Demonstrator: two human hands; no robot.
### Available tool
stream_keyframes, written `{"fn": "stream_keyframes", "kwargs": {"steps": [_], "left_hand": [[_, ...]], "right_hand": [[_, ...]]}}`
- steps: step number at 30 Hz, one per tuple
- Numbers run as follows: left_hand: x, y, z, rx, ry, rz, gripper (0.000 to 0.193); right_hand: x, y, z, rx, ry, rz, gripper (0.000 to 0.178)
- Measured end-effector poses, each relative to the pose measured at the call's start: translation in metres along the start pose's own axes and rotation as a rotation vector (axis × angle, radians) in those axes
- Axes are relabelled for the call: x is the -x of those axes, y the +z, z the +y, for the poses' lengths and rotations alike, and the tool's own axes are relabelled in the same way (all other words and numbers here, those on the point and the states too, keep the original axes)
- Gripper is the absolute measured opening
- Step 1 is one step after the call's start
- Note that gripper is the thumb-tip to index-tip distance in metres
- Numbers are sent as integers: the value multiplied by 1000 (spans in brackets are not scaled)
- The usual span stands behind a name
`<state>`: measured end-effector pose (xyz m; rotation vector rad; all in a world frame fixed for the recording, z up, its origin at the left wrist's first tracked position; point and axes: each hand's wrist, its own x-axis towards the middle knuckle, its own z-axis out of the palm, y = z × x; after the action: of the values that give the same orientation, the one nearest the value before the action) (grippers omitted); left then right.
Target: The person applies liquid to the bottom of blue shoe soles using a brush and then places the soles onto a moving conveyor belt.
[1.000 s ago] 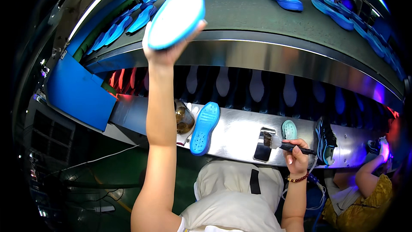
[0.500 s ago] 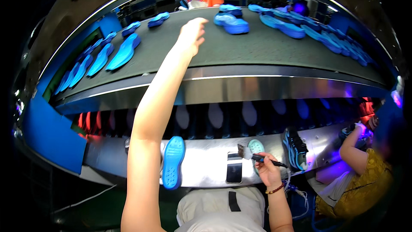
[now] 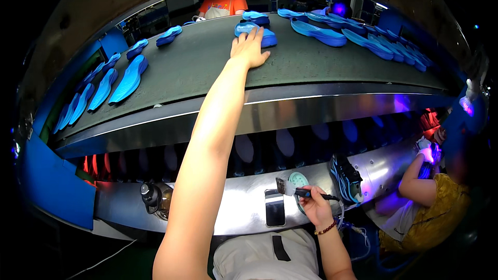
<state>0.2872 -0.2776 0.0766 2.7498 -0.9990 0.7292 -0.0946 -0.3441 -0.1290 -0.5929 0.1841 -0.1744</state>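
My left hand (image 3: 249, 51) reaches far over the dark conveyor belt (image 3: 192, 67), fingers spread, reaching onto a blue shoe sole (image 3: 268, 39) and partly covering it. Whether the fingertips press on that sole I cannot tell. Just beyond lies another blue sole (image 3: 256, 17). Down by the metal ledge (image 3: 238, 197), my right hand (image 3: 317, 207) is closed round the dark handle of a flat brush (image 3: 288, 187), its bristles pointing left. Under the brush sits a pale green oval dish (image 3: 298, 180), partly hidden by brush and hand.
A phone (image 3: 275, 208) lies on the ledge, a black-and-blue shoe (image 3: 346, 179) to its right, a bottle (image 3: 155, 199) at left. More blue soles (image 3: 128, 79) line both belt sides. A lower row of soles (image 3: 244, 148) runs underneath. Co-workers sit at right (image 3: 428, 207) and across (image 3: 224, 4).
My left hand has moved right onto the blue sole, its fingers now spread. My forearm now covers where a blue sole lay on the ledge. The view has shifted; the bottle shows more fully.
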Motion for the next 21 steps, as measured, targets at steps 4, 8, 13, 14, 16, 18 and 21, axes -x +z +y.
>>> {"fn": "stream_keyframes", "kwargs": {"steps": [4, 8, 13, 14, 16, 18, 21], "left_hand": [[-3, 8, -6, 302, -159, -300, 84], [-1, -11, -7, 180, -192, -130, 53], [48, -70, 16, 4, 51, -135, 32], [66, -79, 19, -10, 108, -145, 32], [113, -99, 7, 204, 196, 23, 31], [166, -100, -1, 517, 176, 396, 26], [231, -90, 20, 1522, -203, 742, 27]], "right_hand": [[5, 6, -7, 50, -29, 31, 22], [9, -5, -8, 30, -20, 34, 21], [12, -10, -12, 24, -50, 63, 22], [12, -8, -15, 23, -70, 68, 25], [10, -6, -18, 47, -65, 73, 27], [6, -6, -19, 55, -85, 49, 27], [-1, 8, -24, 34, -113, 24, 25]]}}
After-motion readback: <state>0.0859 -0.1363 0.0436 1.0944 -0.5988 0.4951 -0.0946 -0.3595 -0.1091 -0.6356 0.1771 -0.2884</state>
